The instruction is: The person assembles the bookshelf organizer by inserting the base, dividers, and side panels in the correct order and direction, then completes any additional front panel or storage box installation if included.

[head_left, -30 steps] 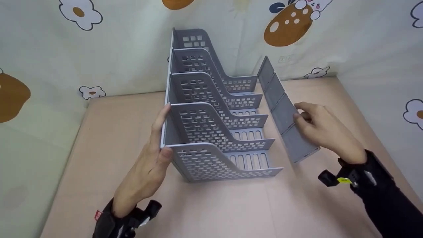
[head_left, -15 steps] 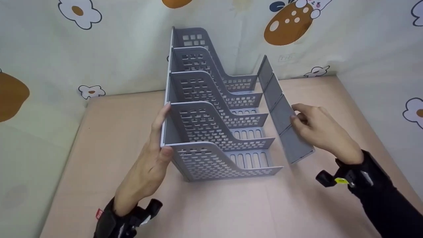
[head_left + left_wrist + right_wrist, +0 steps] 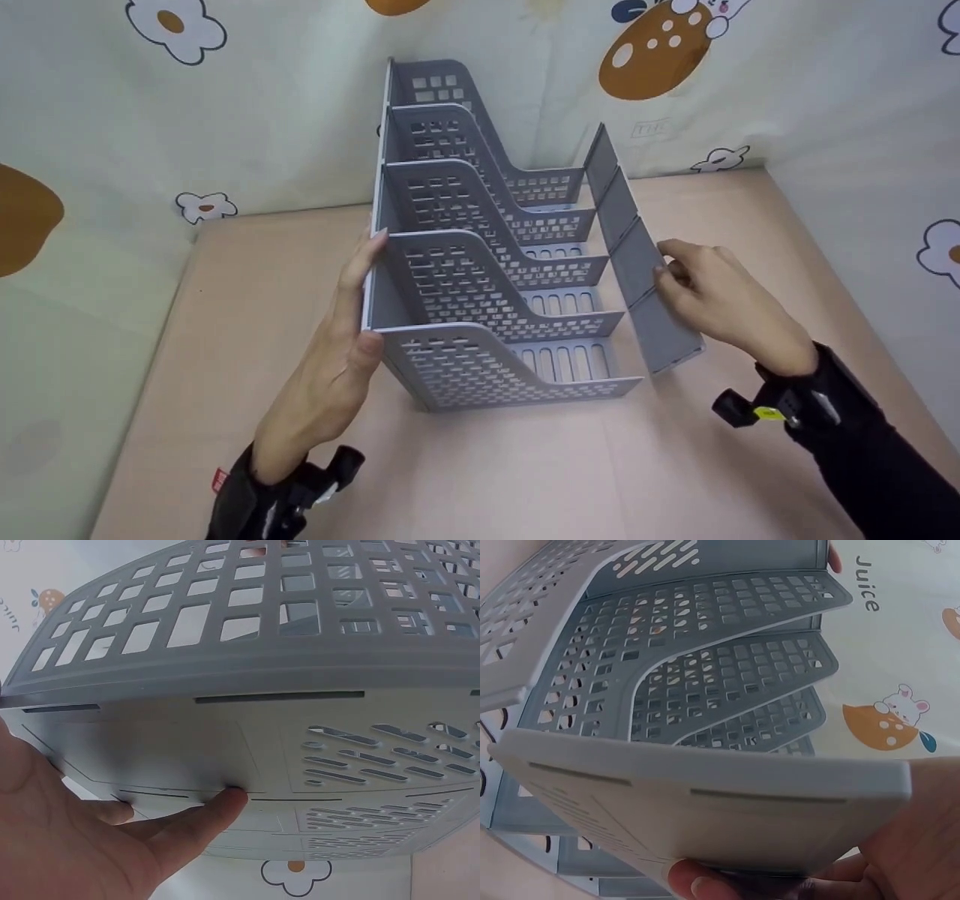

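A grey plastic file holder (image 3: 450,360) with several perforated dividers stands upright on the table in the head view. My left hand (image 3: 322,382) rests against its back panel (image 3: 165,750), fingers fairly straight on the panel and thumb at the near corner. At the open low side, my right hand (image 3: 712,300) pinches the edge of a long grey panel (image 3: 630,259) marked off in sections. That panel leans upright beside the dividers' low ends, its near end slightly apart from them. In the right wrist view, the panel's slotted end hides part of the holder.
The pinkish table (image 3: 247,300) meets a patterned cloth backdrop (image 3: 300,105) behind the holder. Cloth also hangs at the right side (image 3: 862,150). A black camera strap (image 3: 817,397) is worn on the right wrist.
The right hand has moved left with the panel, bringing its near end closer to the dividers. The left hand has barely moved, and the holder stays in place.
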`<action>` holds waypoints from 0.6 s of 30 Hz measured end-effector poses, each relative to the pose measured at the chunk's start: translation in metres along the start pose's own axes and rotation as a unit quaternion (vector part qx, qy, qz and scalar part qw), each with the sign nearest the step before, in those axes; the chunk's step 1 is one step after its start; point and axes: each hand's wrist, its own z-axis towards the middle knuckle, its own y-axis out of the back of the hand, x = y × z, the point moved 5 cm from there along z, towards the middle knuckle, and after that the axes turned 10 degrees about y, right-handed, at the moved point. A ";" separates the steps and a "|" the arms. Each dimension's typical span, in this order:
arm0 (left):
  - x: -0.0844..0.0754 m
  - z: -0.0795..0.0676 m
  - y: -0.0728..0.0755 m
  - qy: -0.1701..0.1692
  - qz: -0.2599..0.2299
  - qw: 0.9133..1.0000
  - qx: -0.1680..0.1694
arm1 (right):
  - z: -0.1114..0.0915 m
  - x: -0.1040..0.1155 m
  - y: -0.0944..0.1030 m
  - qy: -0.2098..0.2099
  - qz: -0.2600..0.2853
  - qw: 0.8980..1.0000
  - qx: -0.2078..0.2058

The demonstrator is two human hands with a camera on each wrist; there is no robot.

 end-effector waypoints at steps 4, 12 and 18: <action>0.000 0.000 0.000 0.004 0.001 1.000 0.000 | 0.000 0.000 0.002 0.002 -0.008 1.000 -0.008; 0.000 0.000 0.000 -0.006 0.003 1.000 0.000 | 0.001 -0.003 0.001 -0.009 0.004 1.000 -0.016; 0.001 0.000 -0.001 0.002 0.003 1.000 0.000 | 0.003 0.000 0.001 0.005 0.001 1.000 -0.016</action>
